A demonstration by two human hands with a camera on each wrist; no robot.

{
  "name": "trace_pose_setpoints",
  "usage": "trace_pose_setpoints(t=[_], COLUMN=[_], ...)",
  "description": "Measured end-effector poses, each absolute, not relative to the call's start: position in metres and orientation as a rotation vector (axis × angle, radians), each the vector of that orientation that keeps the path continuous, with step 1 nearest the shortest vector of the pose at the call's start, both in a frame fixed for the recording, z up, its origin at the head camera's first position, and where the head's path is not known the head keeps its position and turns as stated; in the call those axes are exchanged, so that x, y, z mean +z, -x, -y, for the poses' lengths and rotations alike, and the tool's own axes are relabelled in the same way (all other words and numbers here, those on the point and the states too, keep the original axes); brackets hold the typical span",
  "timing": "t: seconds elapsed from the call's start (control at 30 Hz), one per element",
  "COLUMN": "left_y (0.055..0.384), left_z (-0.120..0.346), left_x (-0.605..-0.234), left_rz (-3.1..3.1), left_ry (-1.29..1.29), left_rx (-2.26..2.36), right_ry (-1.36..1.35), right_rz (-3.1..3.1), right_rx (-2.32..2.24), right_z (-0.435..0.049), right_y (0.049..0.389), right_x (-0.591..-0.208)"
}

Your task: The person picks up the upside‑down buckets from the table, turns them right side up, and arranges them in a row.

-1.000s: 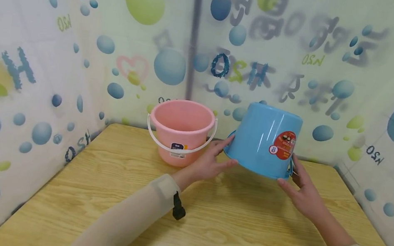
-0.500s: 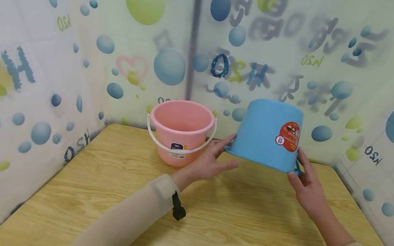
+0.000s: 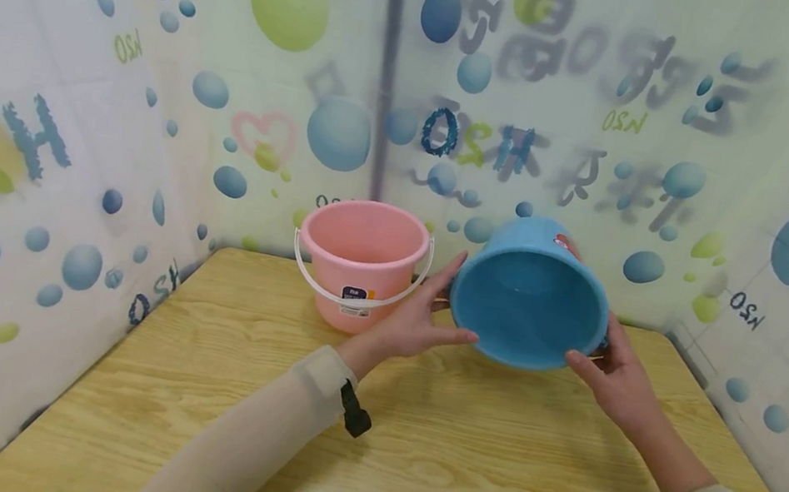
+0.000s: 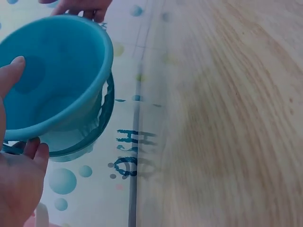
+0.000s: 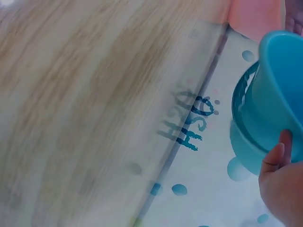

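Observation:
A light blue plastic bucket (image 3: 528,315) is tilted on its side at the back right of the table, its mouth facing me and a strip of its red label visible on top. My left hand (image 3: 409,324) holds its left side, thumb at the lower rim. On the opposite side my right hand (image 3: 617,382) grips the rim, thumb in front and fingers mostly hidden behind. The left wrist view shows left fingertips (image 4: 37,150) curled beneath the rim. A blue handle (image 4: 109,101) hangs along the bucket's outer wall.
Left of the blue bucket stands a pink bucket (image 3: 330,271), upright, its white handle (image 3: 356,303) lowered across the front. Both are on a wood-grain table (image 3: 453,473). Patterned curtains (image 3: 567,94) enclose the table at the back and sides.
The blue bucket was bottom-up, rim downward; it has since tipped so that its mouth faces me. Both hands keep hold of its sides. The pink bucket has not moved.

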State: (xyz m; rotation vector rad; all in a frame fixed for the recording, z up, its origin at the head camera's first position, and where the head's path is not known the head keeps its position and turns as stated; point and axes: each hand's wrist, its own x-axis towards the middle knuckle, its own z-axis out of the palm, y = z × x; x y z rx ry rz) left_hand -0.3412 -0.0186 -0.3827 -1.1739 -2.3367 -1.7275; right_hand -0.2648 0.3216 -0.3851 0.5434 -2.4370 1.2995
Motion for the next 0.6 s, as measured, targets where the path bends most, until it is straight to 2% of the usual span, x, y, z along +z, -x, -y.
trace_pose_setpoints(t=[0.6], left_y=[0.344], left_z=[0.037], left_x=[-0.37], left_rz=[2.394], left_ry=[1.301], left_rx=[-1.439], right_ry=[-0.717], right_rz=[2.448], right_rx=[1.314], right_z=[-0.336], right_y=[0.268], right_x=[-0.375])
